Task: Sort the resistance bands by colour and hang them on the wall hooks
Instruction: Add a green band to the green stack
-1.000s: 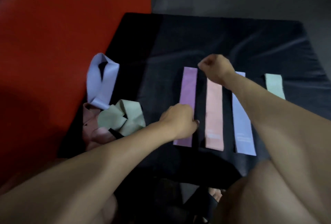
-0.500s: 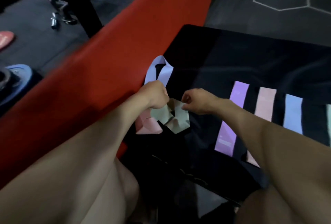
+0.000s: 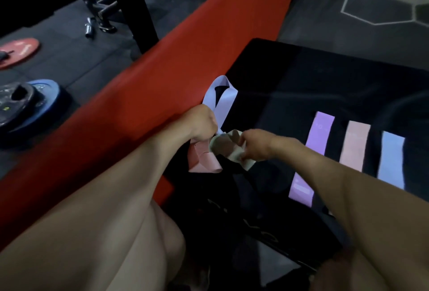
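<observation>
Green band (image 3: 228, 151) pinched in right hand (image 3: 256, 145), left hand (image 3: 200, 124) seemingly gripping too

The left hand (image 3: 201, 125) has its fingers curled under, so its grip on the tangle is out of sight. The right hand (image 3: 255, 144) covers part of the green band (image 3: 224, 149), and motion blur smears it. The right forearm crosses the lower ends of the pink strip (image 3: 354, 146) and purple strip (image 3: 319, 136). The pale blue strip (image 3: 391, 160) blurs at its foot. At far left the blue weight plate (image 3: 44, 102) is cut by the frame edge.
</observation>
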